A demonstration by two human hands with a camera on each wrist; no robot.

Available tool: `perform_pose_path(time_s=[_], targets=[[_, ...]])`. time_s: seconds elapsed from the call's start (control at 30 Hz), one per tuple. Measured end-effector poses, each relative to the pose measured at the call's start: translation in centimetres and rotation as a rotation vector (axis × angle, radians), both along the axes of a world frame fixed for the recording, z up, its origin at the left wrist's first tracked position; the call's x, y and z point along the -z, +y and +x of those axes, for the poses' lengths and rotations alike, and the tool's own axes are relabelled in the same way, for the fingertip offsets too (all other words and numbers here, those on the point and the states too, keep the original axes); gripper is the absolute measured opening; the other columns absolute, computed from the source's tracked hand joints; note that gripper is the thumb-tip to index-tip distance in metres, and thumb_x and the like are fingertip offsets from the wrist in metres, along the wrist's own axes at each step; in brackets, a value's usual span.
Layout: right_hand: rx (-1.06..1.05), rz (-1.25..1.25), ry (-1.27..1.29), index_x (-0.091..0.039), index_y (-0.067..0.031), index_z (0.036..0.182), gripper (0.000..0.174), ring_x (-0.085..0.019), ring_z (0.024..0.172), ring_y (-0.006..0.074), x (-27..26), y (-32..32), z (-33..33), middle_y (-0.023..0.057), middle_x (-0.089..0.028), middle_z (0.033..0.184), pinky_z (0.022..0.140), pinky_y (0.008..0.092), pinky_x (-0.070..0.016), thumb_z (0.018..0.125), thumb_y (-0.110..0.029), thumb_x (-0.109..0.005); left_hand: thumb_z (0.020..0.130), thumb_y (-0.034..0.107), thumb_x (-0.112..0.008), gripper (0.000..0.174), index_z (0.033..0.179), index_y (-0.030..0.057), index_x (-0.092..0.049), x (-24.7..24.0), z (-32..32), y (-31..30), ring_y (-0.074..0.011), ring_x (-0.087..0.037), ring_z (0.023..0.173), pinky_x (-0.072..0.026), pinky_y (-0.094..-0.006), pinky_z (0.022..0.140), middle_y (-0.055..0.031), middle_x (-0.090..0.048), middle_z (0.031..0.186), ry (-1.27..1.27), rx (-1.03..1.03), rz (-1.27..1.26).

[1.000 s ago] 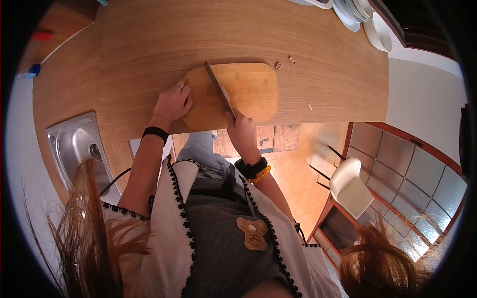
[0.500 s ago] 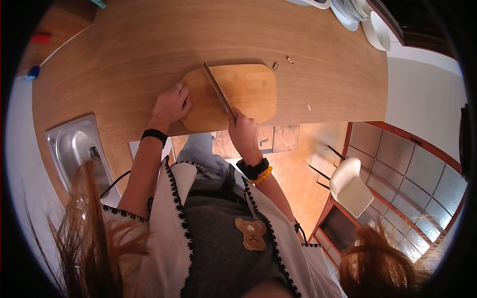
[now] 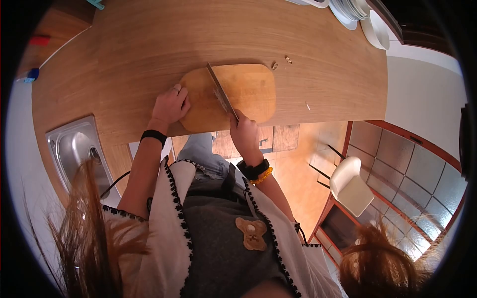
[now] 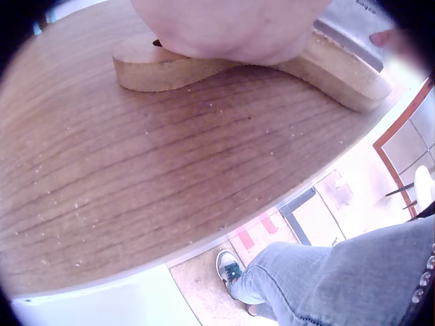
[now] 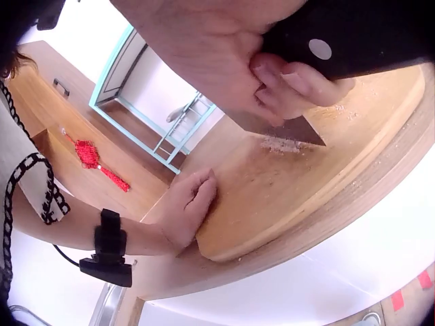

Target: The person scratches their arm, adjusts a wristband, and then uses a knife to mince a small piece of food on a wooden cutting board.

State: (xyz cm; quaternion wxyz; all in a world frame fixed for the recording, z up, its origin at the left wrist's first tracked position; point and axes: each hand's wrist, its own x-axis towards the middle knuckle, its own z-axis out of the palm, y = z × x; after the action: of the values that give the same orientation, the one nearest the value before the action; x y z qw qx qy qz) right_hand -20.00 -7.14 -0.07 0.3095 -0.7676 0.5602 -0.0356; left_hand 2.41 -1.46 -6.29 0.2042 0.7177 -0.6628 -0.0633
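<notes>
A wooden cutting board (image 3: 253, 89) lies near the counter's front edge. My left hand (image 3: 170, 105) holds its left end, fingers curled at the edge; the board's curved end (image 4: 143, 71) shows under that hand in the left wrist view. With my right hand (image 3: 244, 134) I grip a broad kitchen knife (image 3: 221, 89) by its black handle (image 5: 367, 41). Its blade slants across the middle of the board, tip toward the far edge. Fine whitish crumbs (image 5: 282, 145) lie along the blade on the board.
Two small brownish bits (image 3: 275, 65) and a thin white sliver (image 3: 307, 106) lie right of the board. Stacked plates (image 3: 343, 12) and a white bowl (image 3: 375, 31) stand at the far right. A steel sink (image 3: 74, 144) is on the left, a chair (image 3: 350, 186) at the right.
The knife has shifted slightly to the right, and a strip of whitish crumbs now shows on the left of its blade. My left hand stays at the board's end.
</notes>
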Motion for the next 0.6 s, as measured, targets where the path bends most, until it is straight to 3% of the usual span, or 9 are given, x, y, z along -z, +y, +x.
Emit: perform_pose_path(time_s=[0.43, 0.6], targets=[[0.111, 0.025, 0.004, -0.064, -0.0092, 0.097, 0.02, -0.061, 0.065, 0.0411, -0.4, -0.2, -0.9, 0.0225, -0.061, 0.067, 0.058, 0.0477, -0.0495, 0.089, -0.023, -0.053, 0.079, 0.016, -0.057, 0.011, 0.08, 0.0089, -0.048, 0.4, 0.1, 0.1, -0.0303, -0.058, 0.068, -0.0485, -0.0407, 0.053, -0.0113, -0.053, 0.083, 0.029, -0.001, 0.012], [0.109, -0.006, -0.009, -0.064, -0.0082, 0.097, 0.021, -0.061, 0.065, 0.0413, -0.6, -0.2, -1.3, 0.023, -0.06, 0.067, 0.057, 0.0482, -0.0489, 0.09, -0.024, -0.053, 0.077, 0.017, -0.059, 0.014, 0.079, 0.0099, -0.048, 0.3, 0.1, -0.1, -0.0261, -0.059, 0.069, -0.0498, -0.0381, 0.053, -0.0082, -0.052, 0.081, -0.013, -0.001, 0.015]])
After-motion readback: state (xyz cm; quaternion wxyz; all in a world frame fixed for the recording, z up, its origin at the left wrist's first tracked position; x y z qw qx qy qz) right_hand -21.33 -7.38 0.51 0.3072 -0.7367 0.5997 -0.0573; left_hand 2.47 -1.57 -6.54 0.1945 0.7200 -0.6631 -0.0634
